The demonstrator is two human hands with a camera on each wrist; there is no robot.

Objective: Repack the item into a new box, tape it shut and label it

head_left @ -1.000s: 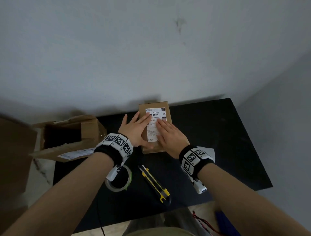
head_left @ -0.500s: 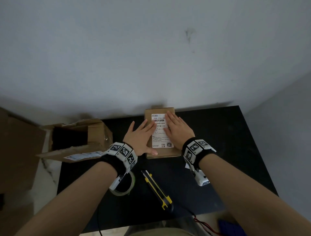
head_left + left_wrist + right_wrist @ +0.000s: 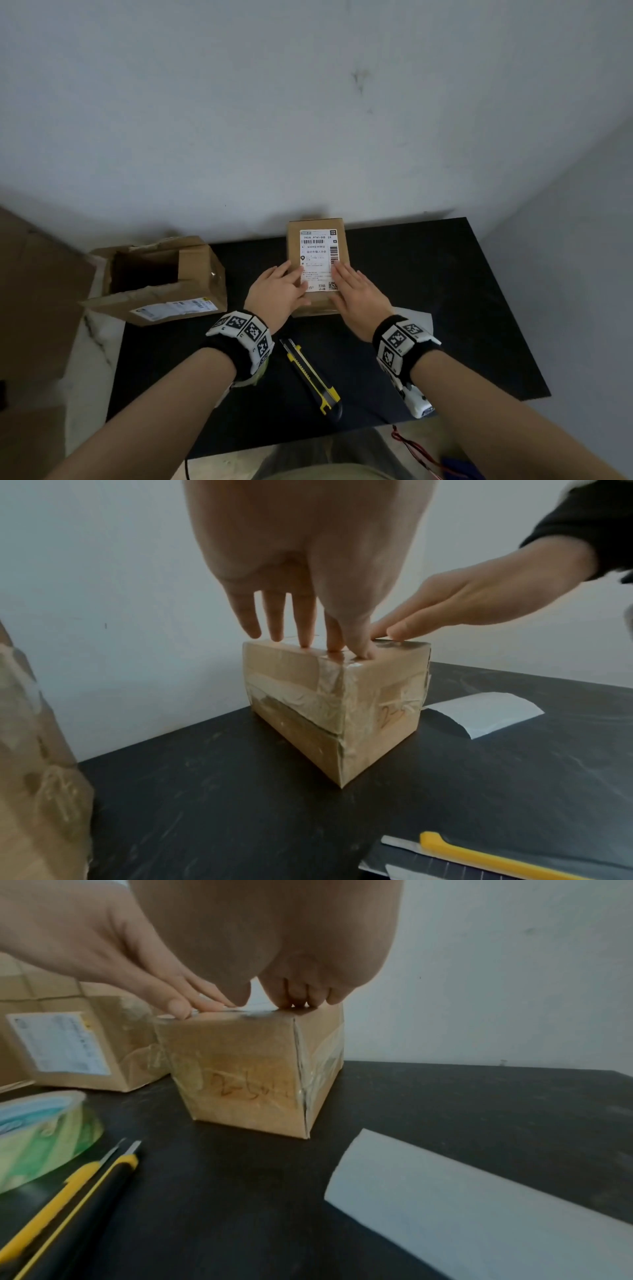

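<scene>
A small taped cardboard box (image 3: 294,246) stands on the black table (image 3: 428,274) against the wall, with a white shipping label (image 3: 318,255) stuck on its top. My left hand (image 3: 281,291) lies flat on the near left part of the top, its straight fingers touching the label's left edge. My right hand (image 3: 356,291) lies flat on the near right part, fingers straight on the label. In the wrist views the box (image 3: 329,704) (image 3: 246,1069) shows clear tape around its sides and both hands press down on its top.
An opened old carton (image 3: 161,277) with its own label stands at the left table edge. A yellow and black utility knife (image 3: 313,377) lies near me, a tape roll (image 3: 37,1137) beside it. A white backing sheet (image 3: 479,1199) lies right of the box.
Both hands have slid back along the label toward me, uncovering its upper part. The box has stayed in place.
</scene>
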